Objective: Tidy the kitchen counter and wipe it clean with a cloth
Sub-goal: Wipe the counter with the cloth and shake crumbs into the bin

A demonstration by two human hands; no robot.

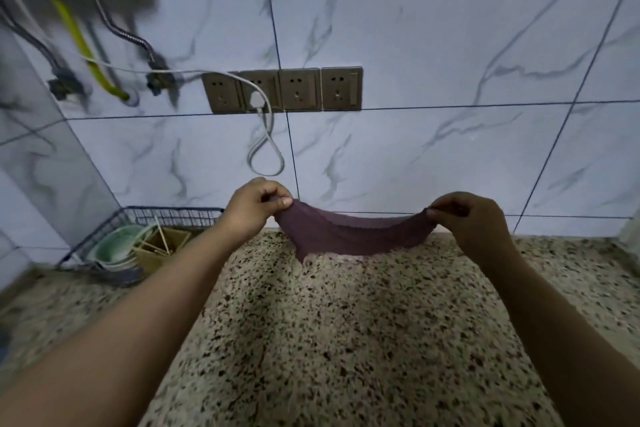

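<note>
A dull purple cloth (349, 234) hangs stretched between my two hands above the back of the speckled stone counter (346, 340). My left hand (254, 206) pinches its left corner between thumb and fingers. My right hand (474, 218) pinches the right corner. The cloth sags in the middle, and its lower edge touches the counter near the wall.
A dark wire rack (138, 218) at the back left holds green bowls (114, 248) and a tan holder with chopsticks (162, 246). Wall sockets (282, 89) with a plugged white cable (266, 149) sit on the marble tiles. Hoses and pipes (86, 45) hang at the upper left.
</note>
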